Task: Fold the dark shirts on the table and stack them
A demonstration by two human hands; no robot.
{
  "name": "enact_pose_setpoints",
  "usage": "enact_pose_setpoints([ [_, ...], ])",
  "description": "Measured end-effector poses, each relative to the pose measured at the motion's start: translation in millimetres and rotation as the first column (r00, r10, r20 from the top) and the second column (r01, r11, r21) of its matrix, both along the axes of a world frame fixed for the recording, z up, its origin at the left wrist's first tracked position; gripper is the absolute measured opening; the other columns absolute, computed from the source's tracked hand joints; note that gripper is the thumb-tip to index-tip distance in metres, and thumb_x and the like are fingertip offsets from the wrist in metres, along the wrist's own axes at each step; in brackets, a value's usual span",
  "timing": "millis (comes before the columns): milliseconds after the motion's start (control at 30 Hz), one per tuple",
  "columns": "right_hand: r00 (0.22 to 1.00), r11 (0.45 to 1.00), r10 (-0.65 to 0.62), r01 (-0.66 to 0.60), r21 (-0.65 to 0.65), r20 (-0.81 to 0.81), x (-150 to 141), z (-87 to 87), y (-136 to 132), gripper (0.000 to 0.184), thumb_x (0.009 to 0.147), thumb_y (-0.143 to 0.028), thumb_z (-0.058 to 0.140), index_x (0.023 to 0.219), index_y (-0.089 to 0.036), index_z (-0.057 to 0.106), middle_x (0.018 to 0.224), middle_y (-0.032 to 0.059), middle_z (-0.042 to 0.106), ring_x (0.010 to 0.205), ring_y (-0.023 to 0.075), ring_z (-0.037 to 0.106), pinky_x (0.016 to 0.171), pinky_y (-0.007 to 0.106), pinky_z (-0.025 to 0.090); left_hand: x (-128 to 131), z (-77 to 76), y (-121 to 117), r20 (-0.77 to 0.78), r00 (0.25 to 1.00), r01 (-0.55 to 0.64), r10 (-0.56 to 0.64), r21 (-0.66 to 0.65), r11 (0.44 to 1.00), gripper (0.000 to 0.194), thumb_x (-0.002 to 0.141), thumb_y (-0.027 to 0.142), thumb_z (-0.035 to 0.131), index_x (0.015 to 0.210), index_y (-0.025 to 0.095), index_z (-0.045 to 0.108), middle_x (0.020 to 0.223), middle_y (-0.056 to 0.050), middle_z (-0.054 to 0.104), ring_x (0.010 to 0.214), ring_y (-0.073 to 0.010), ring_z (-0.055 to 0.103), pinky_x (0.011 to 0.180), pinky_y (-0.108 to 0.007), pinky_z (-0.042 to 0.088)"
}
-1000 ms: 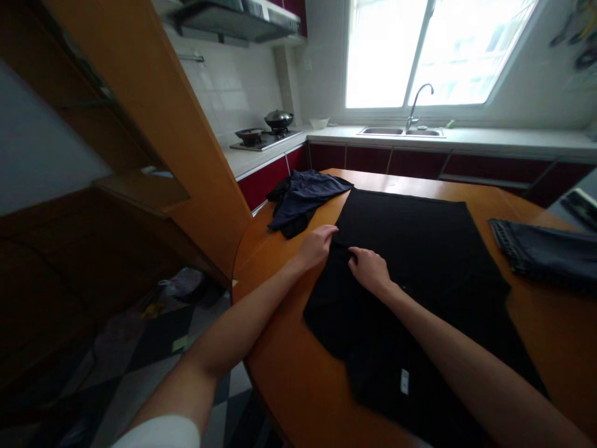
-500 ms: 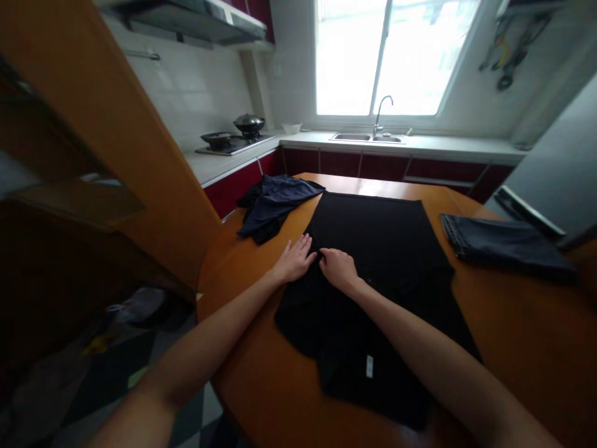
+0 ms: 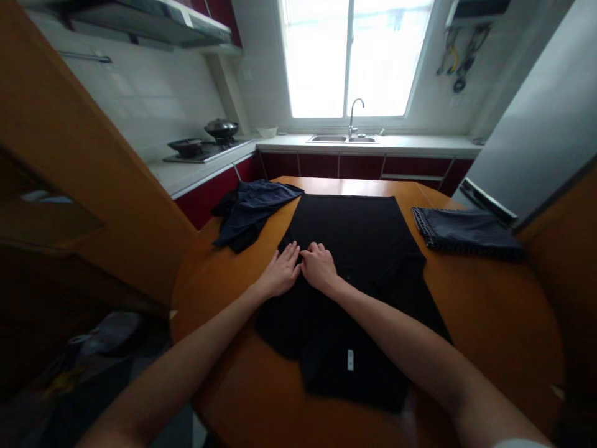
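Where our shirt (image 3: 354,230) lies: centre of the frame on the table (image 3: 504,305), tag (image 3: 351,360) towards the bottom.
Shirt, done: we judge it mostly spread out, far half flattest.
Shirt, left: near half looks uneven; we see no full fold across it.
Left hand (image 3: 281,274): our fingers are extended, pressing the shirt's left edge, gripping nothing.
Right hand (image 3: 319,267): just beside, our fingers curled on the cloth; we cannot tell if they pinch it.
Heap (image 3: 259,202): left of the shirt, loose, unfolded.
Jeans (image 3: 466,230): right of frame, folded.
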State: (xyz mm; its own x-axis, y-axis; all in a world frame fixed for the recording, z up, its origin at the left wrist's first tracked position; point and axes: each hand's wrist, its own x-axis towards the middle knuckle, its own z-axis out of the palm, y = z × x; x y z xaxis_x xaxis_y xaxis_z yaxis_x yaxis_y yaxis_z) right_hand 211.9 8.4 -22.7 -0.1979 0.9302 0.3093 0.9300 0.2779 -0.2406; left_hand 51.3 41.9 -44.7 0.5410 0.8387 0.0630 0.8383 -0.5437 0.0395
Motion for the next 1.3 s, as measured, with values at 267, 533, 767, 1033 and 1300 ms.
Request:
enact_pose_setpoints([
  [267,1.0,1.0,0.012,-0.012,-0.003,-0.015,2,-6.2,1,0.029,0.095,-0.021,0.047,0.11,-0.022,0.071,0.115,0.0111,0.062,0.106,0.0257,0.052,0.084,0.035,0.043,5,3.7,-14,-0.032,0.999,-0.031,0.032,0.029,0.999,0.065,0.103,0.046,0.027,0.156,0.007,0.031,0.165,-0.016,0.019,0.153,-0.0311,0.016,0.121,-0.051,0.02],
  [533,1.0,1.0,0.005,-0.005,-0.018,-0.022,1,-5.4,2,0.03,0.094,-0.023,0.049,0.115,-0.023,0.07,0.116,0.0109,0.061,0.107,0.0261,0.051,0.085,0.036,0.044,-3,7.2,0,-0.001,0.993,-0.116,0.116,-0.037,0.993,0.072,0.102,0.053,0.028,0.157,0.006,0.026,0.164,-0.018,0.018,0.153,-0.0289,0.014,0.121,-0.051,0.018],
  [767,1.0,0.999,0.008,-0.008,-0.039,-0.01,2,1.1,2,0.03,0.096,-0.025,0.047,0.115,-0.022,0.069,0.12,0.011,0.059,0.11,0.0262,0.05,0.088,0.037,0.044,-10,-3.9,16,0.067,0.992,-0.104,0.105,-0.013,0.994,0.07,0.101,0.051,0.028,0.156,0.009,0.028,0.163,-0.019,0.023,0.152,-0.0301,0.019,0.12,-0.054,0.019],
  [1033,0.999,0.998,0.0,-0.001,-0.058,-0.032,2,1.1,-1,0.03,0.096,-0.024,0.047,0.114,-0.022,0.071,0.119,0.0116,0.06,0.109,0.0267,0.051,0.088,0.037,0.045,-16,22.7,-1,0.078,0.997,-0.01,0.013,-0.039,0.999,0.062,0.103,0.042,0.028,0.157,0.011,0.026,0.165,-0.015,0.016,0.154,-0.0265,0.012,0.121,-0.053,0.016],
  [1300,0.998,0.999,0.009,-0.012,-0.049,-0.058,2,-5.1,-1,0.032,0.096,-0.023,0.046,0.116,-0.022,0.071,0.12,0.0128,0.06,0.109,0.0283,0.051,0.088,0.039,0.045,-49,18.0,-69,0.015,0.975,0.222,-0.222,-0.139,0.965,0.061,0.106,0.048,0.025,0.161,0.024,0.015,0.167,-0.005,0.01,0.154,-0.0212,0.006,0.124,-0.046,0.009],
])
